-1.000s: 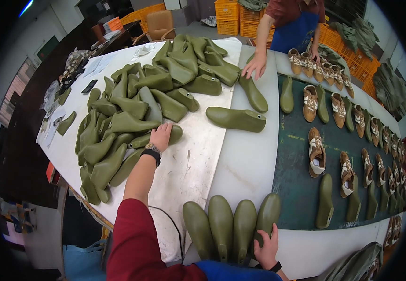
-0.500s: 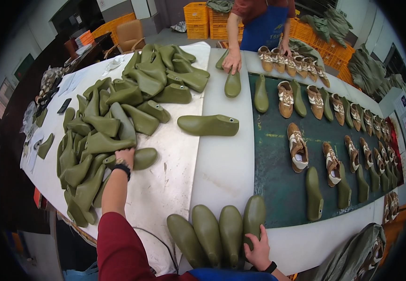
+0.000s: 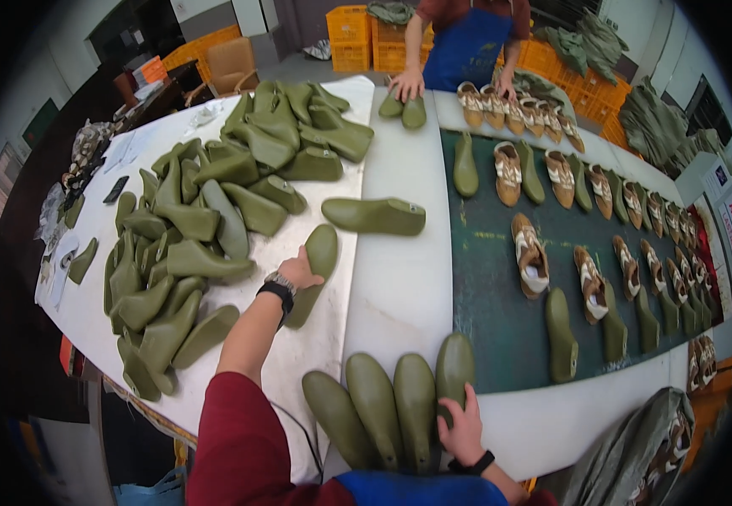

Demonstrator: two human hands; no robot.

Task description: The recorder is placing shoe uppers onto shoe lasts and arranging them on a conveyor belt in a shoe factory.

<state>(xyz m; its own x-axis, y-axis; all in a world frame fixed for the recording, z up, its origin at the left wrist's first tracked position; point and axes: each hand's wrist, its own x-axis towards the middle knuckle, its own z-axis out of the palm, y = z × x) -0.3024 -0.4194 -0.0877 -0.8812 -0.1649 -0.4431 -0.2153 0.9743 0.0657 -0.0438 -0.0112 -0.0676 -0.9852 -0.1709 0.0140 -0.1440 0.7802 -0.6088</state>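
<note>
My left hand (image 3: pixel 300 270) grips a green shoe last (image 3: pixel 322 251) by its side, over the white cloth right of a large heap of lasts (image 3: pixel 205 221). Close to my body, several more lasts (image 3: pixel 372 392) lie side by side, toes pointing away from me. My right hand (image 3: pixel 464 428) has its fingers and thumb around the rightmost last (image 3: pixel 456 367) of that row. A single last (image 3: pixel 374 216) lies crosswise on the white tabletop, just beyond the one in my left hand.
To the right, a dark green belt (image 3: pixel 492 337) carries brown-and-white sneakers (image 3: pixel 531 257) and lasts in rows. Across the table a co-worker's hand (image 3: pixel 408 83) rests on two lasts (image 3: pixel 414 114), near a row of sneakers (image 3: pixel 513 114). Orange crates (image 3: pixel 351 38) stand behind.
My left hand has drawn a last out of the heap, rightward and away from me, turning it lengthwise. My right hand stays put. The co-worker's last moved back beside another. Belt items shifted slightly.
</note>
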